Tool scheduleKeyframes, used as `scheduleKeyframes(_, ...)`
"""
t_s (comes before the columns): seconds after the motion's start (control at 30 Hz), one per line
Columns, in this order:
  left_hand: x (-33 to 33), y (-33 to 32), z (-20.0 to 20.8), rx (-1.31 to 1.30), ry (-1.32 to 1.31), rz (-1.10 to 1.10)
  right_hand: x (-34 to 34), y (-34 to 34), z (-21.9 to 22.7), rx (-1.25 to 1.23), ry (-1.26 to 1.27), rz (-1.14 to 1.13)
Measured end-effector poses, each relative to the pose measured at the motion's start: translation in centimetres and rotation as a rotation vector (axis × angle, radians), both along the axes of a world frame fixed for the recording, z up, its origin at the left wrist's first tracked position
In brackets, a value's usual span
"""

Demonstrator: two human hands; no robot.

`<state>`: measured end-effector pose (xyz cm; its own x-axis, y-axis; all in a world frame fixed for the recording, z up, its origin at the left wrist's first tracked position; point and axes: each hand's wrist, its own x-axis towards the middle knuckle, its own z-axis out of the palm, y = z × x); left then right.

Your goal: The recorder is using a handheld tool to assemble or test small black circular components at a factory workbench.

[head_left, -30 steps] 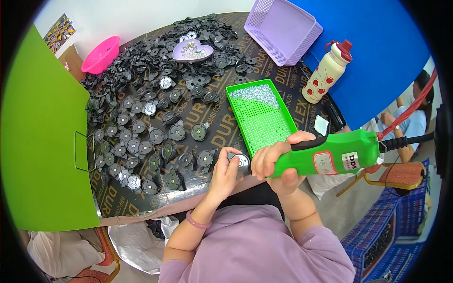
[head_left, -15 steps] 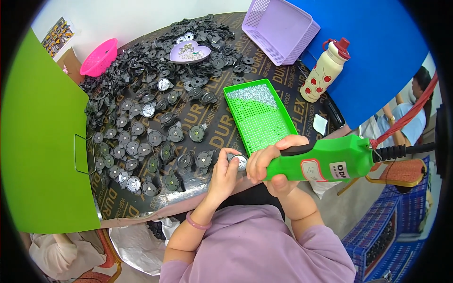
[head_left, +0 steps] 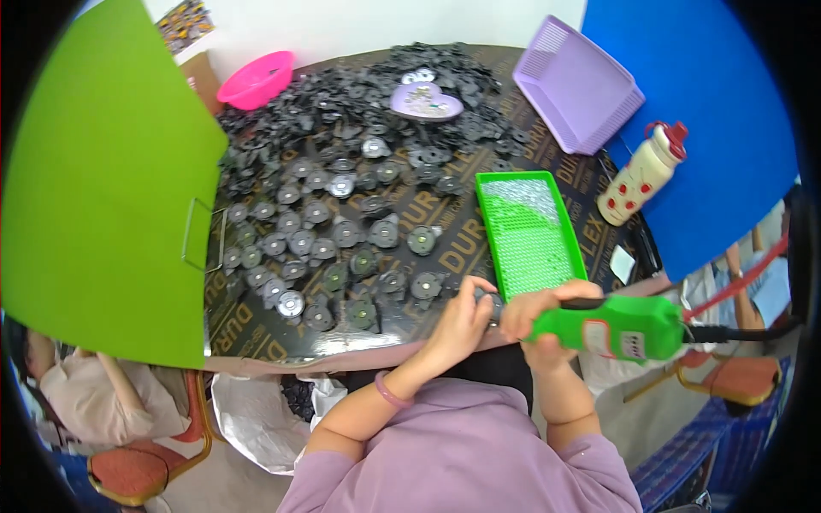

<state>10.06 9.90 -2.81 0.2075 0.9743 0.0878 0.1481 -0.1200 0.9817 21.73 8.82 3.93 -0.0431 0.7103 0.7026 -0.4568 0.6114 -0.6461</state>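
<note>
- Power tool (head_left: 641, 329), lower right: right hand (head_left: 540, 323) wraps it, apparently for control.
- Round part (head_left: 496, 309), lower centre: left hand (head_left: 463, 323) pinches it, seemingly for steadiness.
- Green tray (head_left: 532, 256) just above, likely for reach.

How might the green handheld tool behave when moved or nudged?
The green handheld tool would likely feel rigid, given its solid-looking casing. The red cord running up from its rear might let it swing if nudged. The thick black cable there could tug against turning.
</note>
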Motion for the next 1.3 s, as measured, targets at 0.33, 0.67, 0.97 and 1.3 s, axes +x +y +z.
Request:
scheduleKeyframes(0.33, -13.4, -11.5, 6.3, -0.343, 0.463, -0.223, 4.4, -1.7, 4.1, 0.297, 0.177, -0.052)
scheduleKeyframes(0.67, -28.1, -16.5, 4.1, -0.186, 1.246, 0.953, 3.8, -1.3, 2.7, 0.155, 0.191, -0.065)
scheduleKeyframes(0.97, -28.7, -2.6, 3.4, 0.020, 1.220, 1.052, 3.6, -1.6, 2.8, 0.184, 0.094, -0.123)
scheduleKeyframes(1.3, -28.8, -4.9, 2.0, 0.160, 1.273, 0.868, 4.7, -1.0, 2.2, 0.123, 0.119, -0.179)
